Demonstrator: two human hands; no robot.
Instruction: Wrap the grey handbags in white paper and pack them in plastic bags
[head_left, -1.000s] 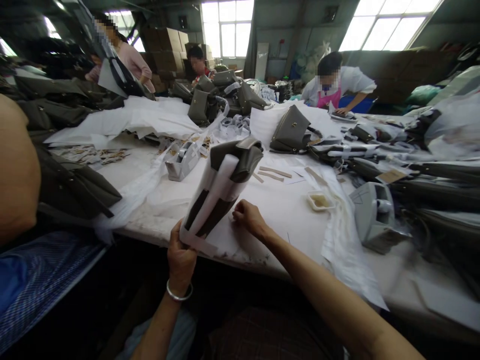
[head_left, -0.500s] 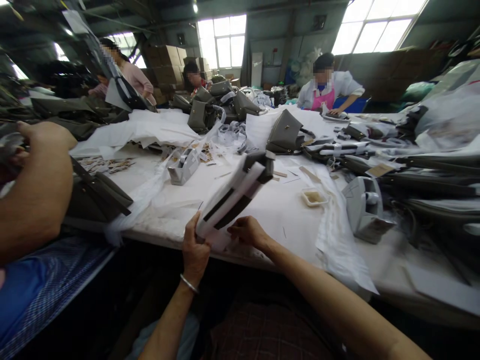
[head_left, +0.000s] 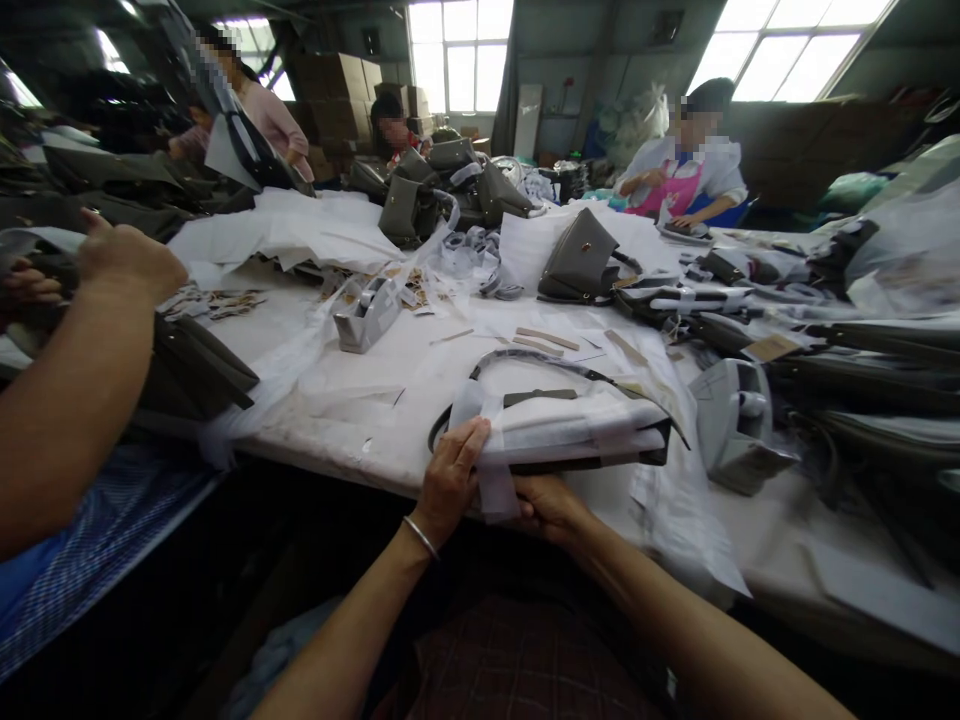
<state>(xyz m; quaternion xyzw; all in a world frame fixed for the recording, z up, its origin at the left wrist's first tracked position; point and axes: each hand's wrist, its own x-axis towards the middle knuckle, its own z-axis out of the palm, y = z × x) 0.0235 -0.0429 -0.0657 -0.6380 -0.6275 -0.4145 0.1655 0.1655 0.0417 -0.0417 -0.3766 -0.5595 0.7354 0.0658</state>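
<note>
Left hand (head_left: 454, 458): fingers together, bent over the bag's left end and holding it; thumb out of sight.
Right hand (head_left: 555, 500): curled nearly closed below the bag's near side, against the strip; whether the fingertips pinch it, I cannot tell.
Strip (head_left: 496, 492): pale, hanging from the bag between the hands.
Bag (head_left: 600, 425): just beyond the hands, at the counter's near edge; whether its weight rests there is unclear.
Long axis: sideways, from the left hand's fingers to well right of the right hand, roughly along the edge.
Nearer hand: left at the bag's end; right nearer its middle.
Handle (head_left: 536, 355): arched away from the hands, on the bag's far side.
Right side: dispenser (head_left: 716, 430) just past the bag's far-from-left-hand end, so room there is tight.
Left side: counter (head_left: 420, 365) surface runs from the left hand toward a second dispenser (head_left: 369, 325); neighbour's arm (head_left: 97, 360) well apart, farther left.
Ahead: scraps (head_left: 547, 338) beyond the handle, then a standing bag (head_left: 574, 260).
</note>
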